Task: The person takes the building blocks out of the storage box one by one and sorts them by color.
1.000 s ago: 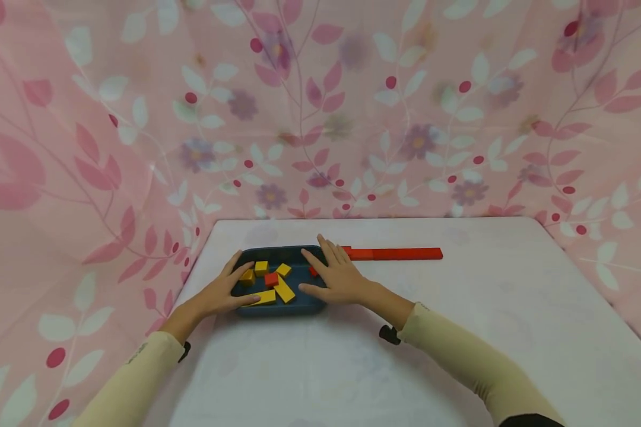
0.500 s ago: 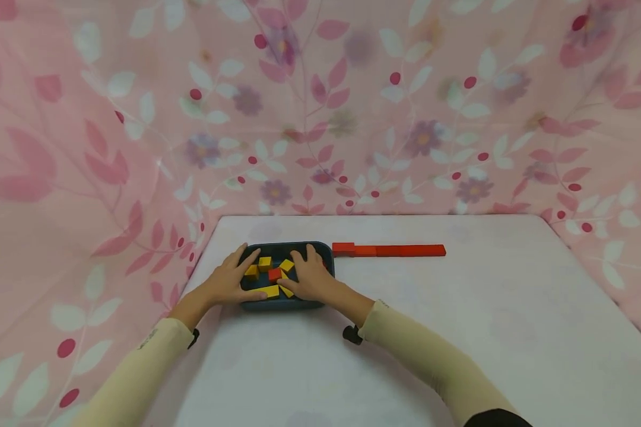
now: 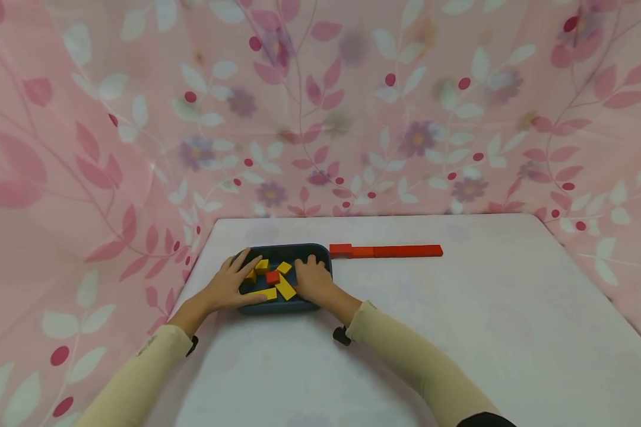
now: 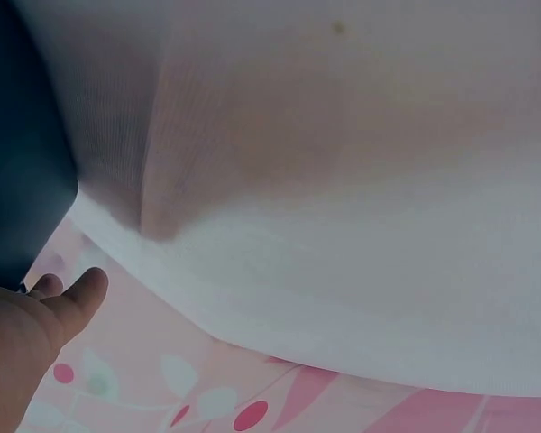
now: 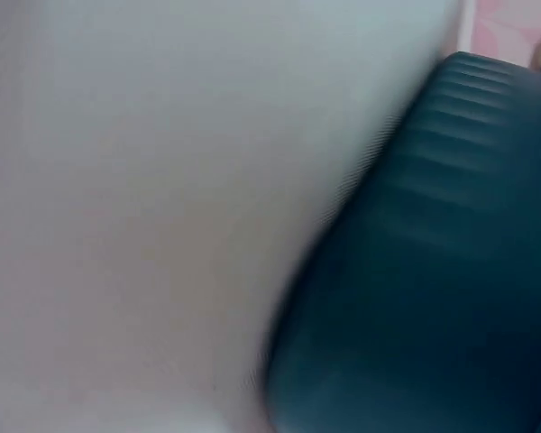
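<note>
A dark blue tray (image 3: 285,308) stands on the table, holding several yellow blocks (image 3: 285,288) and a red block (image 3: 273,277). My left hand (image 3: 227,287) rests spread over the tray's left end, its thumb by the near wall above a long yellow block (image 3: 270,293). In the left wrist view, two fingers (image 4: 83,299) stretch out straight beside the tray. My right hand (image 3: 314,282) reaches down into the tray's right part with bent fingers. Its fingertips and whatever lies under them are hidden, so I cannot tell whether it holds anything.
Behind the tray's right end, a row of red blocks (image 3: 387,251) runs rightward along the white table (image 3: 459,332). A pink floral cloth (image 3: 374,118) hangs behind and beside the table.
My right hand has moved left from the tray's right rim and down into the tray, its fingers now bent. The red block at that end has become hidden. My left hand stays at the left end.
</note>
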Demonstrator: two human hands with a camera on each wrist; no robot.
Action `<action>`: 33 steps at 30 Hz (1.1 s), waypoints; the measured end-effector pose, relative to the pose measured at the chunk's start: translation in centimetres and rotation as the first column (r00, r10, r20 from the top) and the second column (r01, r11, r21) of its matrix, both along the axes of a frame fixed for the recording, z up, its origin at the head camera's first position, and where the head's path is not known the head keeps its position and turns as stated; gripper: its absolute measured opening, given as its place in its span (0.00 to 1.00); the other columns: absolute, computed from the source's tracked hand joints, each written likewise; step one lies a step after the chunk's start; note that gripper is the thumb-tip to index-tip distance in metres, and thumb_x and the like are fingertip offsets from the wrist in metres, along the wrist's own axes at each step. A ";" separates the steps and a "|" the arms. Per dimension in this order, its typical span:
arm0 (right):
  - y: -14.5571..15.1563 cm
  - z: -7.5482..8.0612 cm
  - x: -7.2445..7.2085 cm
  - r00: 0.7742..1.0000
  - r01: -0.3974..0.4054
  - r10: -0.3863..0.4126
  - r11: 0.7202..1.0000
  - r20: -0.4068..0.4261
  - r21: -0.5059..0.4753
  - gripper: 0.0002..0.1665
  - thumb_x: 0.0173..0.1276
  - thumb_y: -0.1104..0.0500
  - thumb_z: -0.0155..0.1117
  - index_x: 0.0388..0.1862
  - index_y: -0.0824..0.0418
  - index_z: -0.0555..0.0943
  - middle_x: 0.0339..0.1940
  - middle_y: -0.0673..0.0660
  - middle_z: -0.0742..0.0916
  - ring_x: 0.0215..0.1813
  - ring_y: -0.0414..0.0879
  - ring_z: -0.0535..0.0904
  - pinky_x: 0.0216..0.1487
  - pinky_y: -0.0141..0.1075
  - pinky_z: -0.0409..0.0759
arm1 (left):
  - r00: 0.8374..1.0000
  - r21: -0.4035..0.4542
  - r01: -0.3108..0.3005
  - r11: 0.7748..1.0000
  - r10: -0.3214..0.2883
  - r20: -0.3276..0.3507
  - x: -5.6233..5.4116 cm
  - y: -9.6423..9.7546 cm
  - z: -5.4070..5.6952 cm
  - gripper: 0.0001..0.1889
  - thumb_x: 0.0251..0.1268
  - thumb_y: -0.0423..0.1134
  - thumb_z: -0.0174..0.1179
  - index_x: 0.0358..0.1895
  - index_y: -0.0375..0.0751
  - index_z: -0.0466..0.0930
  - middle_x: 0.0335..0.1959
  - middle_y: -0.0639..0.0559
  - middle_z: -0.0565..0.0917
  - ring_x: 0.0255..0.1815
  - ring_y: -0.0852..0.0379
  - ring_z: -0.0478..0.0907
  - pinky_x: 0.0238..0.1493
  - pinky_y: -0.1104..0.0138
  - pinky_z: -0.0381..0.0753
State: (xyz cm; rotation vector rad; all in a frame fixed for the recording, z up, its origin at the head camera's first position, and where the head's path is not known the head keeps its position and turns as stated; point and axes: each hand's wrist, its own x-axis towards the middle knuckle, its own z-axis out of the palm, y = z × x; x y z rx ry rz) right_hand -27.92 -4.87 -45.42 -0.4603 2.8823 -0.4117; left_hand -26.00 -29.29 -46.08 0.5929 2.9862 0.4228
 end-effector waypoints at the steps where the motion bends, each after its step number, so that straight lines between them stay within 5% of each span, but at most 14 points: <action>1: 0.1 -0.1 -0.2 1.000 -0.015 0.015 1.000 0.010 -0.005 0.35 0.65 0.49 0.70 0.68 0.57 0.73 0.62 0.64 0.77 0.56 0.57 0.76 0.57 0.49 0.82 | 1.000 0.003 0.000 1.000 0.000 0.000 0.0 0.1 0.0 0.53 0.52 0.72 0.62 0.79 0.54 0.52 0.82 0.40 0.44 0.75 0.24 0.48 0.65 0.26 0.57; 14: 0.2 0.0 -0.9 0.994 -0.105 0.105 0.994 0.015 -0.025 0.24 0.62 0.53 0.74 0.56 0.59 0.82 0.46 0.55 0.83 0.42 0.45 0.76 0.53 0.37 0.82 | 1.000 0.024 -0.018 1.000 0.018 -0.013 0.0 0.3 -0.1 0.51 0.53 0.72 0.62 0.79 0.56 0.54 0.82 0.42 0.44 0.74 0.23 0.50 0.64 0.27 0.60; 22: 0.7 -0.3 -0.2 0.993 -0.093 0.109 0.966 0.055 -0.241 0.24 0.63 0.50 0.72 0.52 0.61 0.79 0.39 0.52 0.82 0.40 0.44 0.76 0.48 0.33 0.82 | 1.000 0.042 -0.017 0.999 0.016 0.002 0.5 0.3 -0.2 0.51 0.53 0.71 0.62 0.78 0.55 0.55 0.82 0.41 0.45 0.74 0.24 0.51 0.62 0.27 0.62; 27: 1.1 -0.6 0.1 0.986 -0.164 0.162 0.943 -0.033 -0.289 0.26 0.66 0.50 0.70 0.60 0.58 0.78 0.48 0.54 0.82 0.44 0.43 0.76 0.53 0.32 0.82 | 1.000 0.045 -0.009 0.999 0.009 -0.001 0.7 0.4 -0.4 0.51 0.53 0.71 0.62 0.78 0.54 0.56 0.81 0.40 0.46 0.73 0.23 0.52 0.61 0.27 0.63; 33: 1.8 -0.5 -0.4 0.963 -0.265 0.224 0.894 -0.150 -0.361 0.23 0.65 0.54 0.69 0.59 0.54 0.81 0.48 0.55 0.79 0.43 0.42 0.74 0.45 0.25 0.80 | 0.999 0.033 -0.015 0.999 0.016 -0.031 0.3 0.5 -0.2 0.50 0.54 0.70 0.62 0.78 0.52 0.56 0.81 0.40 0.46 0.73 0.22 0.51 0.60 0.26 0.64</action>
